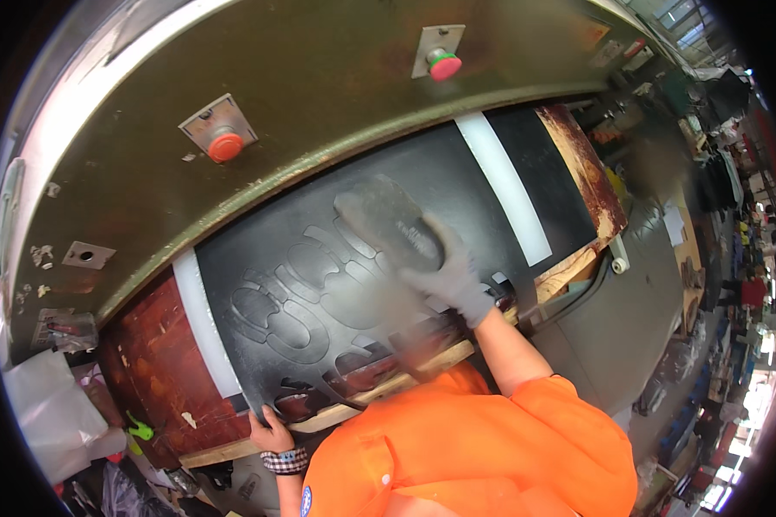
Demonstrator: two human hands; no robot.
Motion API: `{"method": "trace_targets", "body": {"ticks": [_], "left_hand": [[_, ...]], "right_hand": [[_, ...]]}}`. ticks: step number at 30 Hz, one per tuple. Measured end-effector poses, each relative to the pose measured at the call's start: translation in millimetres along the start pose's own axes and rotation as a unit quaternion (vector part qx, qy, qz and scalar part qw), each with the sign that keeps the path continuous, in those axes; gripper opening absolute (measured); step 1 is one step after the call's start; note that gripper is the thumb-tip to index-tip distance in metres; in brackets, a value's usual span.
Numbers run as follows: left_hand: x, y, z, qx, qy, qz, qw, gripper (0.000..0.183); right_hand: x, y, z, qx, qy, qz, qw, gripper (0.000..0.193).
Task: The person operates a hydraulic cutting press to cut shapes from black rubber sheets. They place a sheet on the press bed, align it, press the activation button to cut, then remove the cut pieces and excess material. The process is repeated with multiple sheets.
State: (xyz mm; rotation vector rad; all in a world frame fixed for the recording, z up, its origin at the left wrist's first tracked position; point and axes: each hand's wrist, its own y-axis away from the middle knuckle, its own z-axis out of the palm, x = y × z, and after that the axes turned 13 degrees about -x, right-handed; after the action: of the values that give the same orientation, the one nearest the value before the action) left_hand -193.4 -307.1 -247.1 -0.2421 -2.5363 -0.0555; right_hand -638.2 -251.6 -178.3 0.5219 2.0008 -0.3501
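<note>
A large black sheet [457,198] lies tilted across the work surface, marked with several rounded, sole-like outlines [297,332] and open cut-outs along its near edge. In a grey glove, my right hand [453,276] curls its fingers and thumb around the near end of a dark oblong block [384,211] with rounded ends. The block sits over the sheet beside the outlines; its exact kind is unclear. My bare left hand [272,433] grips the sheet's near left corner, a checked band round its wrist.
Beyond the sheet stands a green machine beam [319,86] with a red button [226,146] and a pink-red one [445,66]. White strips [504,189] cross the sheet. Reddish-brown board [159,370] shows at left. Plastic bags [56,409] hang farther left.
</note>
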Motion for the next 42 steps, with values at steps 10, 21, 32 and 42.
{"method": "trace_targets", "body": {"ticks": [10, 21, 32, 42], "left_hand": [[-8.6, 14.9, -9.2, -0.066, 0.027, -0.049, 0.996, 0.042], [18.6, -99.0, 1.7, -0.014, 0.006, -0.009, 1.0, 0.045], [41.8, -241.3, 12.2, 0.057, 0.046, 0.034, 0.997, 0.037], [46.0, -246.2, 6.6, 0.065, -0.009, 0.029, 0.997, 0.038]], "right_hand": [[20.7, 28.7, -58.9, 0.098, 0.287, -0.004, 0.953, 0.09], [-2.6, -104.2, -67.2, 0.18, 0.252, -0.076, 0.948, 0.089], [-63.8, -221.1, -47.0, 0.323, 0.271, -0.139, 0.896, 0.103], [43.3, -133.9, -74.6, 0.276, 0.066, 0.075, 0.956, 0.065]]}}
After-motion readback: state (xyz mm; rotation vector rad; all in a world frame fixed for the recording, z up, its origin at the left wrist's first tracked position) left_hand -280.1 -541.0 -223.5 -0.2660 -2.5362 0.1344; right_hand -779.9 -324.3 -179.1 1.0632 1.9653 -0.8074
